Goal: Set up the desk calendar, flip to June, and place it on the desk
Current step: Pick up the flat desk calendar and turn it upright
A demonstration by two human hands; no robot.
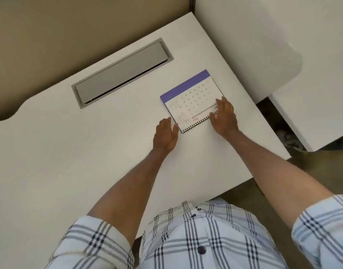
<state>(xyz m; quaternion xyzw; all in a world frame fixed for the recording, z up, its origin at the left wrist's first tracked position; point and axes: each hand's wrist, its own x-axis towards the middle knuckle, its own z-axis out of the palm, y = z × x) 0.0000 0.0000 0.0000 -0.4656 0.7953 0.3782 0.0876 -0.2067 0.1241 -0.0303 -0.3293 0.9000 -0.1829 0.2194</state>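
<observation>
Head view looks down on the white desk (89, 152), the largest thing here, with a grey cable-tray lid (121, 71) set into a recess at its far left; whatever lies under that lid is hidden. No open container shows.

Right of centre, the desk calendar (190, 100) lies flat on the desk, still folded, printed side up and upside down to the wearer. Its long axis runs from near left to far right, with the spiral binding along the near edge and a purple band along the far edge. I cannot read which month shows.

Both hands sit at the near edge. The right hand (224, 115) rests on the near right corner, fingers spread over the page and binding, touching it but not closed around it. The left hand (165, 133) lies open just beside the near left corner, thumb close to the binding; contact is unclear.

My judgement: the task is at step 1, and lifting by the binding edge comes next, with the right hand better placed.
</observation>
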